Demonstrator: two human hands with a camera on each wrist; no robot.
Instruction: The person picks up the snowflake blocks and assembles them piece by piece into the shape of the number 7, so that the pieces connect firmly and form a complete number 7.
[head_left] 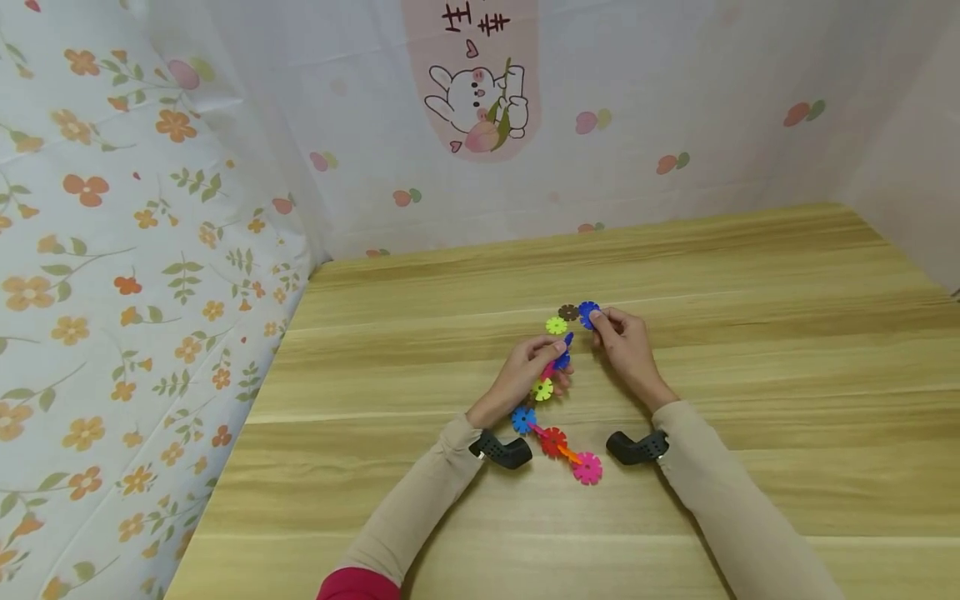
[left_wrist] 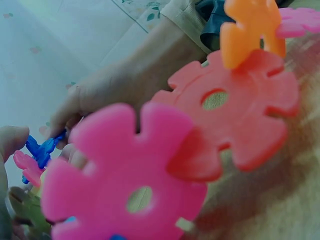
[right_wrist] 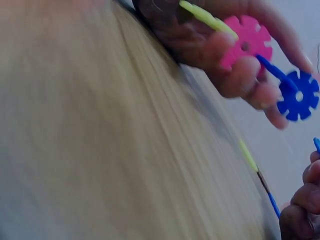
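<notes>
My left hand [head_left: 519, 373] pinches the upper end of a chain of slotted plastic discs, near a dark blue disc [head_left: 562, 361]. Below it hang a yellow disc [head_left: 542, 389], a light blue disc [head_left: 523, 419], a red disc [head_left: 553, 442], an orange disc [head_left: 571, 457] and a pink disc [head_left: 587, 468]. Slots join one disc to another at angles. To the right, my right hand [head_left: 628, 348] pinches a blue disc [head_left: 588, 313] between thumb and fingers. Beside that disc lie a brown disc [head_left: 567, 312] and a yellow-green disc [head_left: 556, 326], in a row.
The wood-grain table [head_left: 750, 333] stretches around both hands. A white printed cloth [head_left: 637, 100] hangs behind its back edge, and a flowered cloth [head_left: 112, 292] hangs at the left. Black wrist straps [head_left: 506, 452] sit over the beige sleeves.
</notes>
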